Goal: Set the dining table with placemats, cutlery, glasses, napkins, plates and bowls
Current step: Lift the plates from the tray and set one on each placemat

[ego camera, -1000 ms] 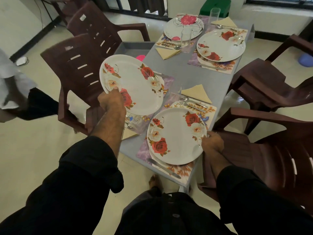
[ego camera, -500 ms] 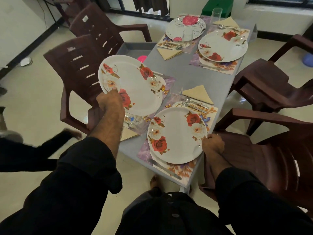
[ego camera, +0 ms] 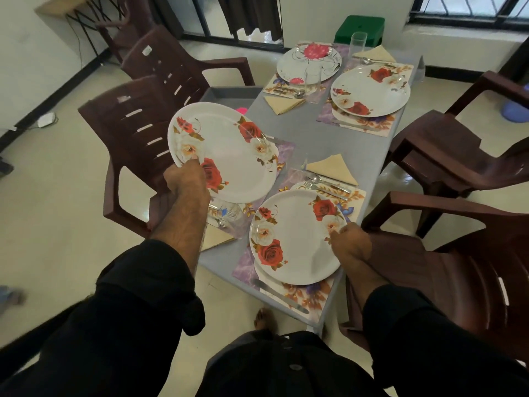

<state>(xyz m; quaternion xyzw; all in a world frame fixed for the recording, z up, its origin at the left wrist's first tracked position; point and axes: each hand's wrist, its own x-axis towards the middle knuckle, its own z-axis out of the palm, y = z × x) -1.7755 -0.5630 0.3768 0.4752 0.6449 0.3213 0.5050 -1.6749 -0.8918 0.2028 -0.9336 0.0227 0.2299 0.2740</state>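
Over the near-left place setting: left hand [ego camera: 187, 183] clamped on the rim of a rose-patterned plate [ego camera: 226, 151], thumb on top, plate tilted and held clear above the purple placemat [ego camera: 282, 149]. Under that plate, a glass [ego camera: 229, 214] and some cutlery, partly hidden; a folded beige napkin [ego camera: 216, 239] poking out beside the forearm.

At the near-right setting: right hand [ego camera: 350, 243] pinching the right edge of a second rose plate [ego camera: 294, 237], lying on its floral placemat [ego camera: 303, 293] (whether fully settled or a touch lifted, cannot tell). Knife [ego camera: 280, 295] on the mat along the near side of the plate; fork and spoon [ego camera: 320, 183] on the far side, just beside a folded napkin [ego camera: 333, 169].

At the far end of the grey table [ego camera: 329, 138]: two settings already laid. On the far right, a rose plate [ego camera: 370, 91] on its mat with a knife [ego camera: 355, 126] at the near edge. On the far left, a plate with a pink flower [ego camera: 309, 63], a clear glass [ego camera: 312, 81] in front of it, cutlery and a napkin [ego camera: 282, 103] alongside. A taller glass [ego camera: 357, 45] and another napkin [ego camera: 375, 54] near the far edge.

Around the table: dark brown plastic chairs [ego camera: 137, 133] on both sides, a green stool [ego camera: 360, 28] beyond the far end. Black sleeves on both arms.
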